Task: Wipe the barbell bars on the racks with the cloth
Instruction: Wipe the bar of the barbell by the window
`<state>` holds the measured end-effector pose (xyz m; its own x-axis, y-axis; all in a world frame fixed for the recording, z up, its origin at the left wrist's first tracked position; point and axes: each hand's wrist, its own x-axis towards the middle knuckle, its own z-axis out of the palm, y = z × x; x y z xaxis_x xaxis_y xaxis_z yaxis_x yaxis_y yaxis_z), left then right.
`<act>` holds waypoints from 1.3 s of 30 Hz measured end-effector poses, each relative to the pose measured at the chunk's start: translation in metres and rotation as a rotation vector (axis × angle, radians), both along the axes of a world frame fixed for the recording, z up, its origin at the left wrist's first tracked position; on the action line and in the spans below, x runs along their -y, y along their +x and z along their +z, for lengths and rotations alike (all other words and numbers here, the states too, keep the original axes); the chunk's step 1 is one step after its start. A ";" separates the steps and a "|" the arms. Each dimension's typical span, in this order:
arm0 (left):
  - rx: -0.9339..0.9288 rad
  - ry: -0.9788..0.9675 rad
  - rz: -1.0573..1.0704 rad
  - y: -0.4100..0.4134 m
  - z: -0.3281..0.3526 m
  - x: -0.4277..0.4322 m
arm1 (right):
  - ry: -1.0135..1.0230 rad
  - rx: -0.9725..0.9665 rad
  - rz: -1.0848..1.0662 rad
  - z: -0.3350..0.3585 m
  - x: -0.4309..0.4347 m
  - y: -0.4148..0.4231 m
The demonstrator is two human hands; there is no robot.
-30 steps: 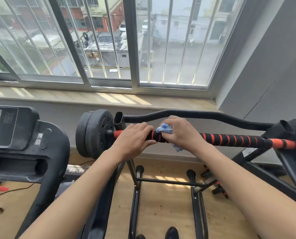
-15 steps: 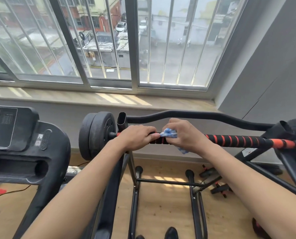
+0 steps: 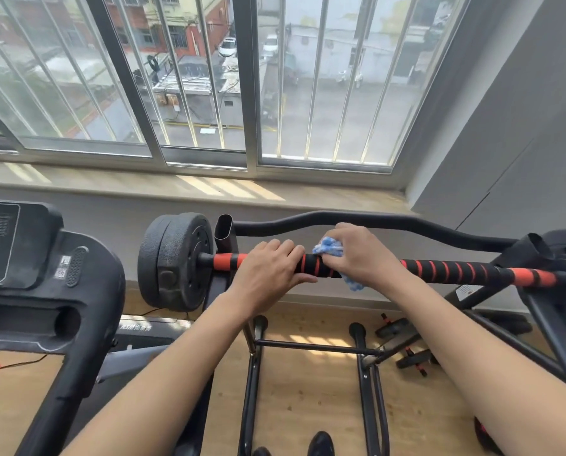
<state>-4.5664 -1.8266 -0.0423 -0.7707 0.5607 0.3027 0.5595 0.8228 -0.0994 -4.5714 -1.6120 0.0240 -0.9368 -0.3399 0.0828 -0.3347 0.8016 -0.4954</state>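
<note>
Two hands are gripping one barbell bar [image 3: 446, 269], which is lying across the rack [image 3: 224, 235] in front of the window sill [image 3: 176, 189]. The right hand [image 3: 362, 256] is clutching a blue cloth [image 3: 329, 250] against the bar's black-and-red wrap, fingers curled round both. The left hand [image 3: 268, 274] is lying just beside it with fingers curled over the bar, nearer the weight plates [image 3: 176, 261] at the bar's left end. Right of the hands, the striped grip is running uncovered toward the rack's right upright. A curved black bar [image 3: 390, 222] is sitting just behind. A treadmill [image 3: 44, 274] is standing at the left.
</note>
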 end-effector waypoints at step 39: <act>0.073 0.075 0.049 0.003 0.008 0.007 | -0.086 0.043 0.018 0.000 0.001 -0.006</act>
